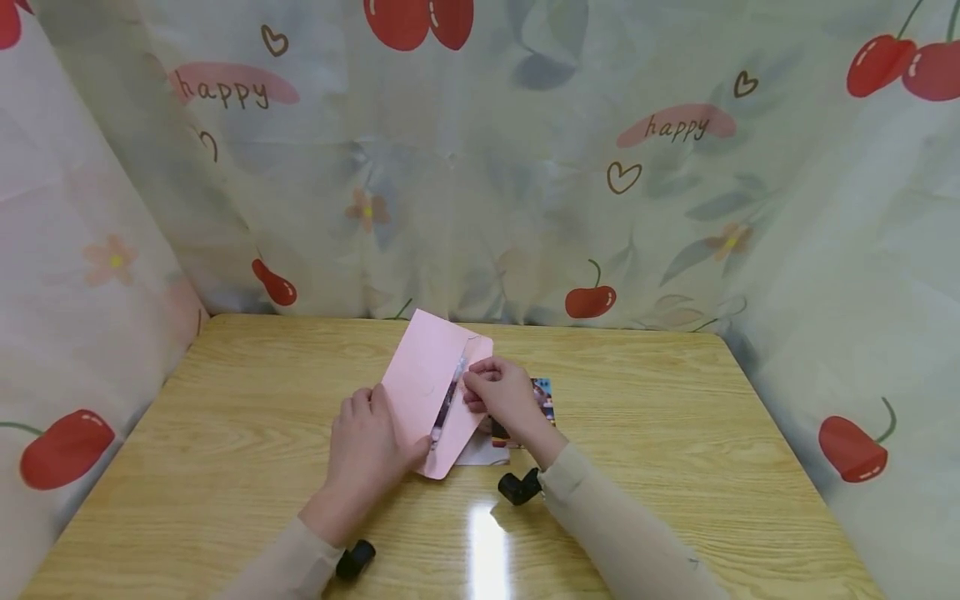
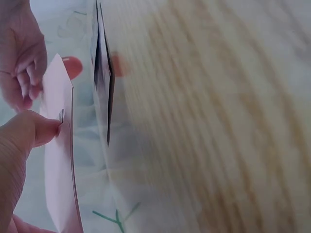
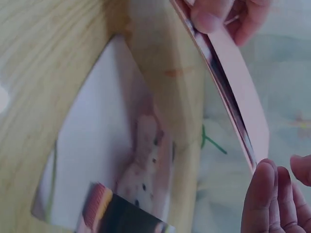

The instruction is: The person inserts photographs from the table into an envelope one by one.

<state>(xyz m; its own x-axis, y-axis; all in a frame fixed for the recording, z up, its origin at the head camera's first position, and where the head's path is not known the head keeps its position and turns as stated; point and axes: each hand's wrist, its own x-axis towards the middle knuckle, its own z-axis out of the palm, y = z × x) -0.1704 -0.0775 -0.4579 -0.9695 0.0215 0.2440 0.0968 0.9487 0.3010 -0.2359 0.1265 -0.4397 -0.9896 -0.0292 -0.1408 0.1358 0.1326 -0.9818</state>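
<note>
Okay, so from up at the head view, a pink envelope (image 1: 423, 367) sat at a slant over the middle of a wooden table (image 1: 660, 417). The person's left hand (image 1: 367, 442) gripped it by the lower left side, thumb beside the slot. A dark printed picture (image 1: 447, 404) peeked out of that slot, and the right hand (image 1: 510, 404) was over at the flap side. Partly behind that hand, a colourful card (image 1: 543, 396) overlapped a pale card (image 1: 487, 452) on the tabletop. There was a stubby black piece by each beige cuff, and a curtain (image 1: 465, 208) with cherries and "happy" on it hung at the back.

From the left wrist, you could see the thumb pressing on the envelope, which was held up clear of the table. The right hand's fingers were loosely bent just past it. The cards showed edge-on, so no clue what was printed there.

From the right wrist, those fingers were pretty relaxed, tips right at the envelope's edge, thumb well apart, so not clamped on anything. Couldn't tell if they pressed on it. The pale card had a white, dark-spotted figure (image 3: 141, 179) on it.
</note>
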